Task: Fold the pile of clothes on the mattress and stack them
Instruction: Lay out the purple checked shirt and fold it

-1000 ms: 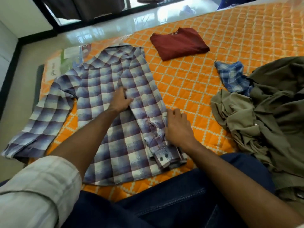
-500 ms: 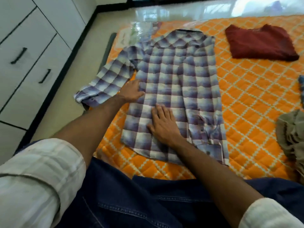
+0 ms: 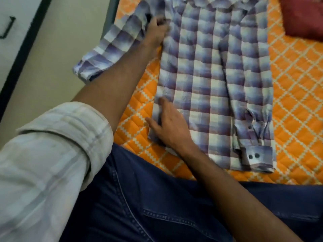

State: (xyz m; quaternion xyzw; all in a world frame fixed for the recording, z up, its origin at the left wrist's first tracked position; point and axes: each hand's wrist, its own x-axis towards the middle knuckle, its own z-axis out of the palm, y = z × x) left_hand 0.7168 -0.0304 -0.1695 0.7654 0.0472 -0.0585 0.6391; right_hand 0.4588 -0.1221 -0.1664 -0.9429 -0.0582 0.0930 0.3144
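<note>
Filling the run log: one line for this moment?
left hand grips sleeve | right hand on plaid shirt hem | mattress

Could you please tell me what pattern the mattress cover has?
The mattress cover is orange with a white quilted diamond lattice, seen clearly in the head view.
</note>
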